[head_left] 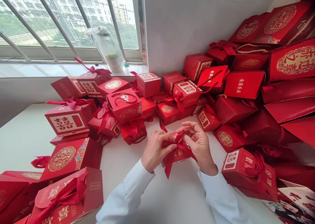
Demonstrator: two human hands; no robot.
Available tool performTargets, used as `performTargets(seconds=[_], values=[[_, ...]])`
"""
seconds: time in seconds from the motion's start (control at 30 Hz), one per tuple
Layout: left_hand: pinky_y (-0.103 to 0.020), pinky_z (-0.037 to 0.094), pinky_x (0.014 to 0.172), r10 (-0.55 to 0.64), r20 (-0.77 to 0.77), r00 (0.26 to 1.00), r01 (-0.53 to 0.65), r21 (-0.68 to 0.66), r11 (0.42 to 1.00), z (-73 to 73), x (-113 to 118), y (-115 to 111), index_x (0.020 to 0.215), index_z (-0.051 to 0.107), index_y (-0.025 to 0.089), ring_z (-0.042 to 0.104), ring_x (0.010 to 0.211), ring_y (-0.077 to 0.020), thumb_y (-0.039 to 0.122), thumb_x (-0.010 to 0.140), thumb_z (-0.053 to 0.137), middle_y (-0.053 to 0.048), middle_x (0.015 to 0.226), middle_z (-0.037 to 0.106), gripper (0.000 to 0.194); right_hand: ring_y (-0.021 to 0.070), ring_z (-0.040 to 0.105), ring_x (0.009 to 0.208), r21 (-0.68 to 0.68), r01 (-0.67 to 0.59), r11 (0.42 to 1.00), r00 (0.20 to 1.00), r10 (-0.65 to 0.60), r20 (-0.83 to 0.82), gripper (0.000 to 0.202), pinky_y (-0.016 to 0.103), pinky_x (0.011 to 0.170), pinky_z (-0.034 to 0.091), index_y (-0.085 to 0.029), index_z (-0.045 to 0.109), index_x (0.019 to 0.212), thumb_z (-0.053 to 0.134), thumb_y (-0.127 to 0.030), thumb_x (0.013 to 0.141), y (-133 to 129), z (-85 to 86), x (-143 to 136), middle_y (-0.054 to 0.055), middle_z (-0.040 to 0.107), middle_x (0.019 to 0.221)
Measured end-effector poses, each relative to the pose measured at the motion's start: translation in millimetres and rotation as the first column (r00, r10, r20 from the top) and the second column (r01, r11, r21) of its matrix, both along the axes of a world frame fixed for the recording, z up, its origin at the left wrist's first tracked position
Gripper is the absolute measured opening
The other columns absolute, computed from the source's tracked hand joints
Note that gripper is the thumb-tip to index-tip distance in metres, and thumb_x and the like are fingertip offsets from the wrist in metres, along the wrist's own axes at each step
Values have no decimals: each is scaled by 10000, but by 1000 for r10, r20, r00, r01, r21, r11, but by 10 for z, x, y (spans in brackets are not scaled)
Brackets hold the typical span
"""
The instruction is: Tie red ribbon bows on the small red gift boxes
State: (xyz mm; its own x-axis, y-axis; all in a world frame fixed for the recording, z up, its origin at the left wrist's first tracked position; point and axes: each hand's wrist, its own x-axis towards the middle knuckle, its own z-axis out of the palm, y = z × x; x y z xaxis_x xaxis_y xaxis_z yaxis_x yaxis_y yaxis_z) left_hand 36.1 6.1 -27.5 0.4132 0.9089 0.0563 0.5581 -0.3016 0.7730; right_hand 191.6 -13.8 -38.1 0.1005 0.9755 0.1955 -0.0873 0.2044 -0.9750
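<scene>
A small red gift box (181,154) with pale Chinese characters sits on the white table between my hands. Over its top runs a red ribbon (169,163), looped at the middle, with one tail hanging down the front. My left hand (157,148) pinches the ribbon from the left side, thumb against bent fingers. On the right, my right hand (197,143) has its thumb and index finger closed on a ribbon loop, while the other fingers curl loosely above. Part of the box is hidden behind both hands.
Several red gift boxes (128,105) are piled along the back of the white table (123,165). More boxes (71,197) stand at the left, and red gift bags (295,61) crowd the right. A plastic-wrapped cup (112,55) stands on the windowsill by the barred window.
</scene>
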Motion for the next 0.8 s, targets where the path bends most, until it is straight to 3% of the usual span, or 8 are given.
performTargets(seconds=[0.13, 0.3, 0.4, 0.5, 0.67, 0.8], values=[[-384, 372, 815, 10, -26, 1000, -10, -12, 1000, 1, 45, -31, 800, 695, 231, 470, 947, -270, 238, 759, 626, -45, 818, 601, 81, 148, 642, 754, -4, -3, 1000, 1000, 3, 4, 203, 281, 696, 526, -229, 531, 1005, 601, -229, 814, 19, -47, -9, 12, 670, 853], [-393, 375, 821, 22, -21, 1000, -22, 2, 1000, -27, 71, -40, 786, 661, 209, 472, 950, -272, 280, 785, 611, -52, 829, 604, 88, 168, 632, 889, 6, 46, 999, 998, -46, 39, 249, 315, 795, 520, -234, 520, 1052, 579, -206, 813, 3, -74, 84, 31, 652, 937], [-383, 387, 827, 2, 16, 1000, -2, 14, 1000, -17, 22, -18, 808, 634, 208, 495, 947, -263, 305, 790, 618, -43, 861, 641, 100, 193, 619, 968, -25, -46, 999, 991, 48, 122, 378, 356, 851, 515, -240, 485, 1147, 609, -227, 790, -21, -41, 186, 63, 623, 1077], [-350, 407, 821, -71, 47, 996, 71, 9, 997, 32, -90, 30, 891, 614, 218, 531, 941, -242, 312, 768, 656, -27, 918, 664, 161, 204, 618, 960, -79, -98, 992, 962, 115, 247, 390, 364, 860, 509, -228, 513, 1153, 635, -277, 786, -30, -17, 248, 61, 636, 1049], [-269, 437, 700, -119, 54, 991, 121, -38, 992, 106, -273, 133, 895, 628, 204, 592, 799, -179, 304, 804, 611, -21, 889, 670, 136, 174, 619, 765, -101, -20, 995, 952, 50, 303, 273, 297, 697, 526, -203, 588, 1042, 612, -294, 785, 14, -54, 211, 30, 654, 869], [-242, 444, 626, -82, 103, 991, 94, -112, 989, 54, -282, 172, 855, 641, 177, 596, 717, -155, 322, 848, 543, -24, 814, 671, 175, 175, 611, 754, -50, 75, 996, 906, -47, 420, 252, 300, 694, 508, -207, 592, 1042, 591, -268, 798, 26, -54, 146, 24, 653, 856]])
